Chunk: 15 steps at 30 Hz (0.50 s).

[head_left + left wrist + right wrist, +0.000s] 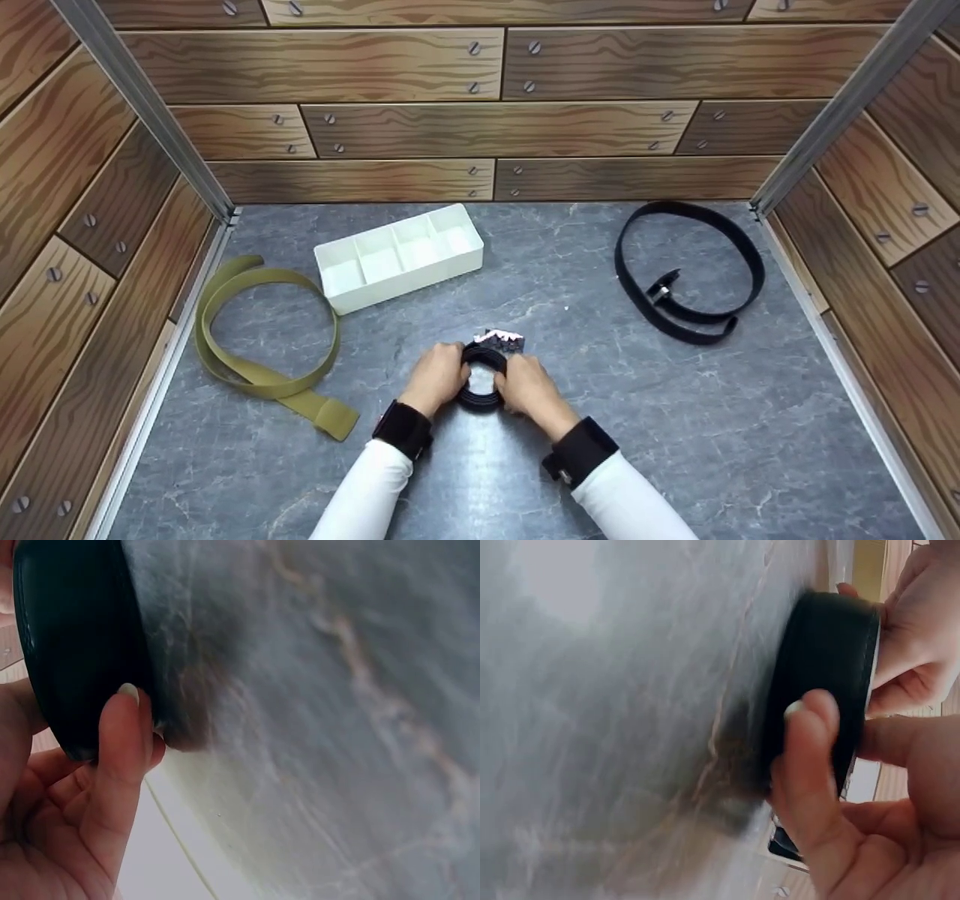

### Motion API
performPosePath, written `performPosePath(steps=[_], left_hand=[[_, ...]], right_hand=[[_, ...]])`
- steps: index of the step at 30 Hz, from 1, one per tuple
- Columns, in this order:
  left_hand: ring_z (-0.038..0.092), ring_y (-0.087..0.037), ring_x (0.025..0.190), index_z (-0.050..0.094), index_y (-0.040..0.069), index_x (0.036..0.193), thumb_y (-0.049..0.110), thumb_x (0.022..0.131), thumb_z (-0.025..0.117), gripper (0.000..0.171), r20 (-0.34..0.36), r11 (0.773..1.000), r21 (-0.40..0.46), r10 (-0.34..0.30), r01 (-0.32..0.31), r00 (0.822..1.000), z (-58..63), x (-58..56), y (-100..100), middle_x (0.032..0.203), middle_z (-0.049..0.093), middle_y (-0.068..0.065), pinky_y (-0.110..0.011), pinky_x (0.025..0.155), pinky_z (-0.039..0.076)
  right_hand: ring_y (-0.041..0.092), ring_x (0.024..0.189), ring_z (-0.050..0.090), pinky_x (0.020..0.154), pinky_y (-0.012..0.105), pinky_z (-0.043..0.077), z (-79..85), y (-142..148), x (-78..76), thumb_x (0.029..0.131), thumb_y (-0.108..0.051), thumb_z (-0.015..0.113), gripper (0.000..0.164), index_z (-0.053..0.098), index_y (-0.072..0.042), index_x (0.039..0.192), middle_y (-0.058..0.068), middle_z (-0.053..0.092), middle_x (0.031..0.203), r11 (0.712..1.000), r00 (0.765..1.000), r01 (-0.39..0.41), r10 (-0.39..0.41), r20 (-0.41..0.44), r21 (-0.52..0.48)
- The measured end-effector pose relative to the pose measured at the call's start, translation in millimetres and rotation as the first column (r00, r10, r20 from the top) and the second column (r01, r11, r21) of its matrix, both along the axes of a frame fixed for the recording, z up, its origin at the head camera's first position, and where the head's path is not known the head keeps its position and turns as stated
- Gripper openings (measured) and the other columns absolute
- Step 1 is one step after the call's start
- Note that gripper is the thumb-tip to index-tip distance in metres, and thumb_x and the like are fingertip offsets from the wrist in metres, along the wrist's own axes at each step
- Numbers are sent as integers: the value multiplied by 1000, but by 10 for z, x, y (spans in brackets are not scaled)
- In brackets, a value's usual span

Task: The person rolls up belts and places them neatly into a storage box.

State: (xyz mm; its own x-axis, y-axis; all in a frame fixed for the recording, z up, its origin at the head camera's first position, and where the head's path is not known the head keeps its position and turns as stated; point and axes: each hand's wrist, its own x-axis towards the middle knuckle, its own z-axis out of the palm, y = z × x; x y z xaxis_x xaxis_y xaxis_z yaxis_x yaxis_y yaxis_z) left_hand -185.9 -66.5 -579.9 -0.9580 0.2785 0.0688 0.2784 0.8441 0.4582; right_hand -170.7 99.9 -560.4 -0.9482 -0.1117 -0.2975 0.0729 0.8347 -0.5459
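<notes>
A black belt is rolled into a small round coil near the middle of the floor. Its shiny silver buckle sticks out on the far side. My left hand grips the coil's left side, thumb on the inside and fingers outside. On the opposite side, my right hand holds it in the same way. Both wrist views show the smooth outer band of the belt with fingers pressed against it. The coil stands on its edge, close to the grey surface.
An olive webbing belt lies loosely looped at the left. Its loop touches or nearly touches a white tray with several compartments. Another black belt with a buckle lies looped at the back right. Wood-patterned walls enclose three sides.
</notes>
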Motion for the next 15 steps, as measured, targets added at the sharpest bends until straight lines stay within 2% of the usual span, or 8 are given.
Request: performPosePath(steps=[3, 6, 10, 13, 15], left_hand=[[67, -37, 86, 64, 1, 99, 13, 89, 67, 16, 61, 1000, 23, -8, 7, 998, 9, 8, -16, 92, 68, -19, -47, 75, 54], [66, -38, 93, 63, 3, 113, 23, 95, 63, 27, 106, 998, 53, -23, 17, 994, 37, 30, -37, 100, 66, -22, -49, 81, 53], [65, -41, 95, 61, 4, 121, 32, 100, 56, 35, 101, 995, 87, -47, 39, 994, 133, 55, -66, 102, 65, -25, -52, 81, 52], [66, -40, 95, 61, 3, 124, 31, 99, 57, 37, 75, 994, 102, -43, 35, 996, 251, 75, -60, 103, 67, -25, -50, 80, 53], [67, -38, 92, 60, 1, 127, 29, 98, 60, 40, 49, 994, 108, -31, 25, 998, 338, 98, -33, 103, 67, -24, -48, 77, 55]], right_hand=[[15, 41, 58, 40, 29, 48, -10, 5, 8, 95, -13, 60, 25, 62, 10, 105, 6, 58, 55, 998, 1000, 17, -16, 12, -59], [16, 45, 59, 42, 30, 49, -42, 38, -3, 96, -13, 59, 23, 62, 8, 105, 7, 59, 61, 998, 999, 4, -6, -37, -69], [31, 73, 69, 64, 41, 56, -93, 93, -23, 96, -13, 58, 22, 63, 5, 108, 20, 68, 86, 998, 985, -38, 28, -169, -57], [40, 99, 65, 84, 50, 52, -133, 120, -45, 98, -13, 56, 27, 61, 5, 117, 26, 66, 108, 997, 966, -49, 32, -258, -61], [41, 106, 62, 90, 50, 50, -150, 125, -60, 99, -13, 55, 32, 59, 7, 123, 27, 64, 116, 995, 960, -32, 3, -280, -98]])
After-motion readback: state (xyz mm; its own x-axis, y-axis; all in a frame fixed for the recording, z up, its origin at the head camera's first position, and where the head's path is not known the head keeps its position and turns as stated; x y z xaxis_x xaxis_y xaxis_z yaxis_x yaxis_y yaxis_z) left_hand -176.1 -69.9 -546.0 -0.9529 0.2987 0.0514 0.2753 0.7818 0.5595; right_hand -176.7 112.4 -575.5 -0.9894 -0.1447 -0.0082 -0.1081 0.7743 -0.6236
